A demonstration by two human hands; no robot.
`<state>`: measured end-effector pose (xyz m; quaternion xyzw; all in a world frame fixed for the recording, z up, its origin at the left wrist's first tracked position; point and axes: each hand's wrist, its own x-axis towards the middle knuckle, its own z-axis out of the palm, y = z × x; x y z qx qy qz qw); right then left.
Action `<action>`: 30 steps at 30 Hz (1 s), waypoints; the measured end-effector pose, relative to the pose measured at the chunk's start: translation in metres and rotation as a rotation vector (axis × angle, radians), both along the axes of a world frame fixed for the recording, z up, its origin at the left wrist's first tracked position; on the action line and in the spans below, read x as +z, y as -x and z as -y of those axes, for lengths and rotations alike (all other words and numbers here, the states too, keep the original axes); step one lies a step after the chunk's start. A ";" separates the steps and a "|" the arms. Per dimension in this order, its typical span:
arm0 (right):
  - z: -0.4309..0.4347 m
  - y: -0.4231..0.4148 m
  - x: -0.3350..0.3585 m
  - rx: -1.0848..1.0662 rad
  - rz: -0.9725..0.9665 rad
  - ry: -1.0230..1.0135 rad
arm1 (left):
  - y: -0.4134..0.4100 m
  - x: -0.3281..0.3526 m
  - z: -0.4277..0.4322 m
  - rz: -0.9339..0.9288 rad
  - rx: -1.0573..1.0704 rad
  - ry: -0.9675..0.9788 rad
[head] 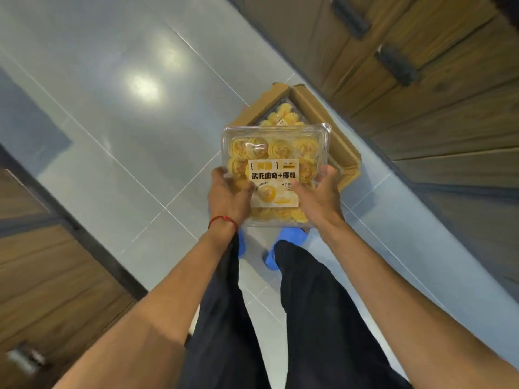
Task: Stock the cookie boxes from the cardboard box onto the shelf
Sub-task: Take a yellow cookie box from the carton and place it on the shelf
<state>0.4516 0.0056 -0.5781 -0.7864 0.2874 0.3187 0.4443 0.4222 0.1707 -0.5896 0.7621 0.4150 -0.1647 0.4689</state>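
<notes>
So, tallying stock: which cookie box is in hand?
The near clear plastic cookie box, held by left hand and right hand; the other box lies in the brown cardboard box.

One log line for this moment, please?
hands: left hand and right hand grip clear plastic cookie box | place: over open brown cardboard box | inside: more yellow cookies
</notes>
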 end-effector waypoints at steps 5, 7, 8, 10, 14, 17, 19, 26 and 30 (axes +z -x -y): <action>-0.015 0.058 0.077 0.090 0.058 -0.037 | 0.077 0.074 -0.014 0.089 0.139 -0.009; -0.025 0.085 0.094 0.128 0.068 -0.064 | 0.113 0.101 -0.023 0.126 0.187 -0.016; -0.030 0.099 0.102 0.151 0.078 -0.082 | 0.132 0.113 -0.028 0.143 0.214 -0.021; -0.043 0.129 0.121 0.209 0.112 -0.126 | 0.171 0.138 -0.039 0.175 0.270 -0.024; -0.077 0.186 0.187 0.349 0.161 -0.199 | 0.252 0.187 -0.063 0.229 0.376 -0.037; -0.096 0.226 0.221 0.488 0.185 -0.236 | 0.311 0.222 -0.080 0.273 0.447 -0.093; -0.113 0.249 0.244 0.566 0.218 -0.260 | 0.346 0.244 -0.092 0.296 0.503 -0.132; -0.192 0.304 0.292 0.837 0.209 -0.389 | 0.439 0.299 -0.126 0.330 0.778 -0.254; -0.240 0.320 0.310 0.975 0.199 -0.465 | 0.466 0.326 -0.143 0.304 0.958 -0.358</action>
